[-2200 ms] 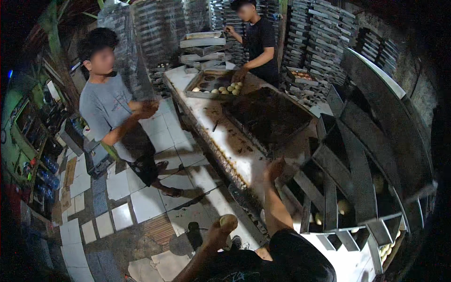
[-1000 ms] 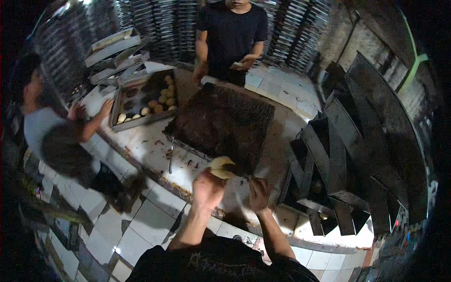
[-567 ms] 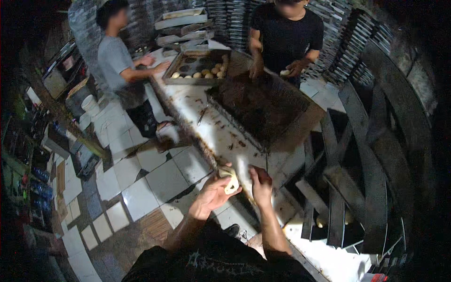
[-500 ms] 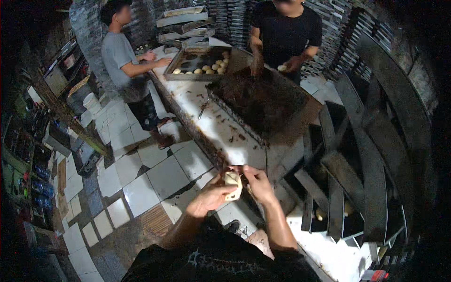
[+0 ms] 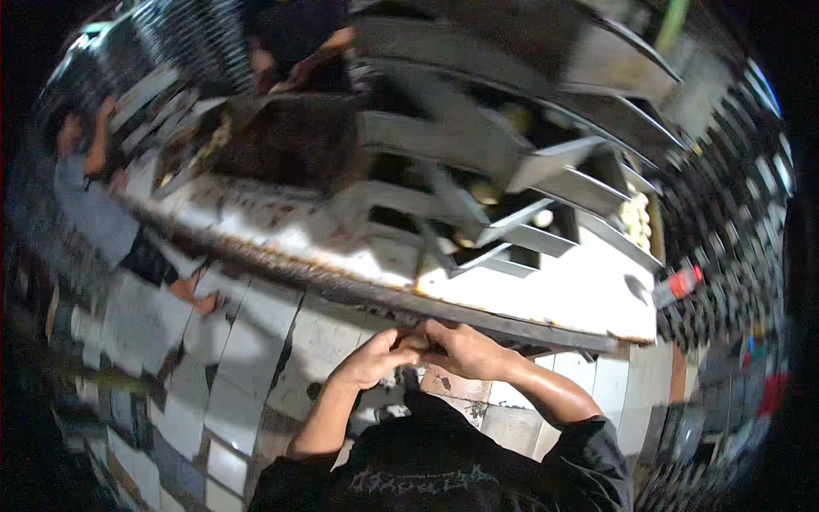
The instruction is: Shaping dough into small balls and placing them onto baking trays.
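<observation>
The white table [image 5: 601,294] spread beyond the person, with open metal trays [image 5: 559,160] piled crosswise on its right half and a dark pan [image 5: 294,141] on its left half, contents too blurred to tell. Before the table's near edge, the left hand [image 5: 373,363] and right hand [image 5: 467,350] met with fingers curled and tips together; whether they pinched anything could not be told. The step seemed to be close fingertip work; the next move probably called for light, even pressure. Pale balls [image 5: 636,220] clustered inside a tray toward the table's right end.
</observation>
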The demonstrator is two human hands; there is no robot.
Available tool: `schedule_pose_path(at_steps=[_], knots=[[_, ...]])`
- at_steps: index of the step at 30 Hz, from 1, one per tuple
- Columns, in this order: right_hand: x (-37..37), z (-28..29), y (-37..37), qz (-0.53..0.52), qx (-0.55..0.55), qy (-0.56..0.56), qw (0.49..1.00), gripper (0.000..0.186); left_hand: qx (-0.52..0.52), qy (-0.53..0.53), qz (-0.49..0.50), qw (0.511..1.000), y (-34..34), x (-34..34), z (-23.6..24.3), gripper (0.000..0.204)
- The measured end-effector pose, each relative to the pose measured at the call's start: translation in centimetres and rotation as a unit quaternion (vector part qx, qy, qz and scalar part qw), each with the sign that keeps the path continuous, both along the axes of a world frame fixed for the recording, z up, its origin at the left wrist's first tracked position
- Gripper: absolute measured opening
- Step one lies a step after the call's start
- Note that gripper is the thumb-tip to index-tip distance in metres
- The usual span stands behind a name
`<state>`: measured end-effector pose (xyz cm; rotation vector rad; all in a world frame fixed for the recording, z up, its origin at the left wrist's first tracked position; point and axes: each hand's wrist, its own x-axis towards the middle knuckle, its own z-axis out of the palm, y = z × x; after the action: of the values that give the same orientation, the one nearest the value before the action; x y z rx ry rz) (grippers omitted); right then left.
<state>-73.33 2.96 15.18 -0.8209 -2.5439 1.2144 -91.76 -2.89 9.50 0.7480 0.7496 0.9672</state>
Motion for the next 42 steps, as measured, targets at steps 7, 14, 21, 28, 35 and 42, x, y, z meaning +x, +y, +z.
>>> schedule_pose_path(at_steps=[7, 14, 21, 28, 35, 42], knots=[[11.5, -7.9, -3.6, -0.410, 0.258, 0.168, 0.859, 0.029, -0.013, -0.074, 0.136, 0.988, 5.8, 18.7, -2.8, 0.025], [29.2, -13.5, 5.9, -0.603, 0.223, 0.079, 0.762, 0.022, 0.462, 0.483, 0.030, 0.743, 17.4, 33.7, -9.3, 0.053], [26.0, -17.1, 10.4, -0.244, 0.224, -0.060, 0.942, 0.017, 0.357, 0.415, 0.063, 0.834, 11.0, 24.2, -3.4, 0.045], [29.8, -16.1, 17.1, -0.421, 0.325, -0.012, 0.847, 0.009, 0.501, 0.448, 0.340, 0.658, 7.4, 13.1, 10.9, 0.034], [30.4, -20.3, 11.6, -0.410, 0.391, -0.159, 0.809, 0.014, 0.597, 0.429, 0.520, 0.435, 14.0, 9.6, 17.6, 0.051], [19.4, 24.6, 10.2, 0.142, -0.173, -0.251, 0.942, 0.037, 0.636, 0.379, 0.355, 0.571, 15.2, 8.6, 12.8, 0.018]])
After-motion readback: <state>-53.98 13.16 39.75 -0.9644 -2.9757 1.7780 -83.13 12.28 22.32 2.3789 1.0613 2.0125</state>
